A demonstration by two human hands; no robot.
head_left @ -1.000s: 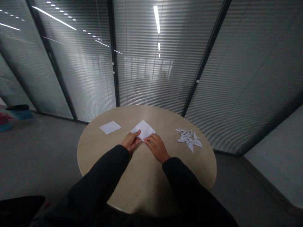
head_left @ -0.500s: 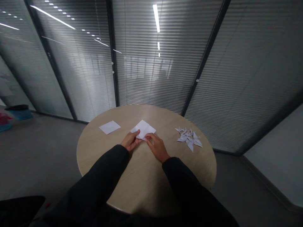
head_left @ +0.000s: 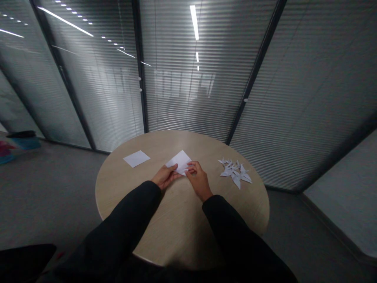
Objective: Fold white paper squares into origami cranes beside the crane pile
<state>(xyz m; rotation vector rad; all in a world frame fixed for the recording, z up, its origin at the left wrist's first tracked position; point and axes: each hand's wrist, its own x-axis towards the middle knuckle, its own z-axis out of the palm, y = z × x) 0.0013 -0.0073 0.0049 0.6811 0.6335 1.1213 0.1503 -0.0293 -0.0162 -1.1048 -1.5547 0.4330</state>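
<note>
A white sheet of paper [head_left: 180,159] is held a little above the table, turned with one corner pointing away from me. My left hand [head_left: 165,176] grips its near left side, thumb on top and fingers underneath. At the near right edge, the fingertips of my right hand [head_left: 198,180] pinch the sheet. Its near corner is partly covered by my fingers, so any fold there is hard to make out. To the left lies a flat stack or sheet of white paper [head_left: 136,158]. A pile of several folded white paper cranes [head_left: 235,172] rests on the right.
The round wooden table [head_left: 118,196] stands close to a glass partition with blinds [head_left: 188,106]. Blue bins [head_left: 28,141] sit on the floor at the far left. A dark object, perhaps a chair [head_left: 26,259], shows at the lower left.
The held paper has shifted slightly right and turned, its far corner now further right. My right hand has moved a little right and up along its edge.
</note>
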